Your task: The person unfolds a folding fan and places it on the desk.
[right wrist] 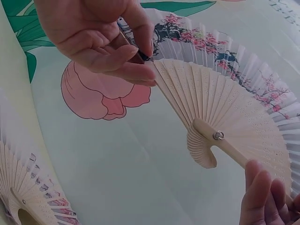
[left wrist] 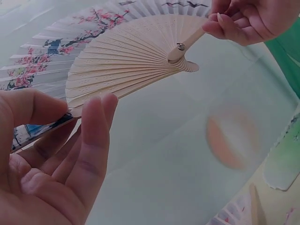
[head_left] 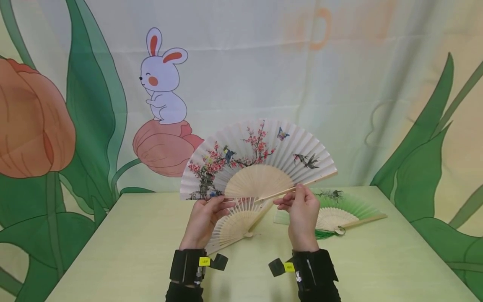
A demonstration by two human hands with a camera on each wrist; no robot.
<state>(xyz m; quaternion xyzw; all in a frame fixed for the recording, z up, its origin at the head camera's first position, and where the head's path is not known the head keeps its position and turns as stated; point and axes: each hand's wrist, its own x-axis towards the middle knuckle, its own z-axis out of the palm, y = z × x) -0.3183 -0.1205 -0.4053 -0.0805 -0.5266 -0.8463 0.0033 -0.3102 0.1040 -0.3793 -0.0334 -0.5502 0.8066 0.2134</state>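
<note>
A white folding fan (head_left: 260,144) with pink blossoms, birds and a butterfly is spread wide above the table. My left hand (head_left: 203,220) pinches its left outer rib between thumb and fingers, as the left wrist view also shows. At the other end my right hand (head_left: 305,218) pinches the right outer rib. Pale wooden ribs (left wrist: 126,61) meet at a metal rivet (right wrist: 218,135) between the hands. Beneath the held fan lies a second white fan (head_left: 235,222), opened and partly covered. A green folding fan (head_left: 358,201) with a green tassel (head_left: 325,234) lies open behind the right hand.
The pale yellow-green table (head_left: 128,243) reaches back to a hanging cloth backdrop (head_left: 241,84) printed with a rabbit, tulips and leaves. Black straps (head_left: 186,268) with small cameras sit on both wrists.
</note>
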